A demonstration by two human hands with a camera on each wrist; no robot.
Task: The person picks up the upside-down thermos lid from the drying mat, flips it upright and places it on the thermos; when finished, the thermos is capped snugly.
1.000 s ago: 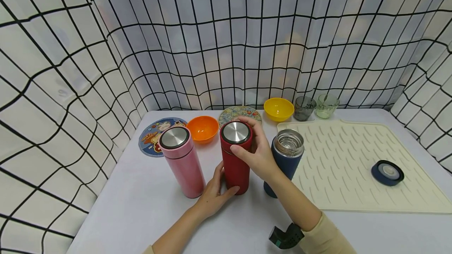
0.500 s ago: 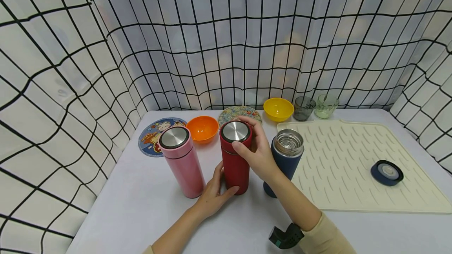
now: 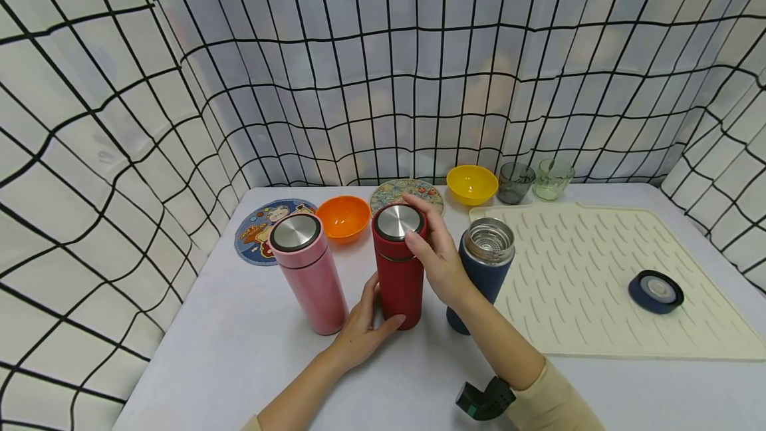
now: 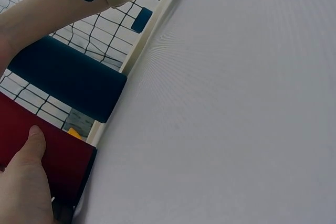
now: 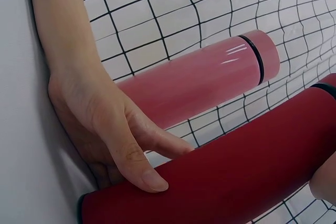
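Observation:
A red thermos [image 3: 399,294] stands upright on the white table, with a steel-topped lid [image 3: 398,222] on it. My left hand [image 3: 358,332] holds its lower body, thumb across the front, as the right wrist view also shows. Around the lid curl the fingers of my right hand [image 3: 441,261], thumb at the near right side of the rim. To the left is a capped pink thermos [image 3: 314,288]. Just right of the red one, partly behind my right hand, a navy thermos [image 3: 486,278] stands without its lid, its steel mouth and strainer showing.
The navy lid [image 3: 656,292] lies upside down on a cream drying mat [image 3: 574,324] at right. Toward the back are an orange bowl [image 3: 344,218], a yellow bowl [image 3: 472,185], two glasses [image 3: 553,179] and two round patterned mats [image 3: 257,235]. Black netting [image 3: 413,78] surrounds the table.
My right thumb has shifted rightward around the rim of the red thermos's lid, the hand turning with it. The left hand and the other things have stayed in place.

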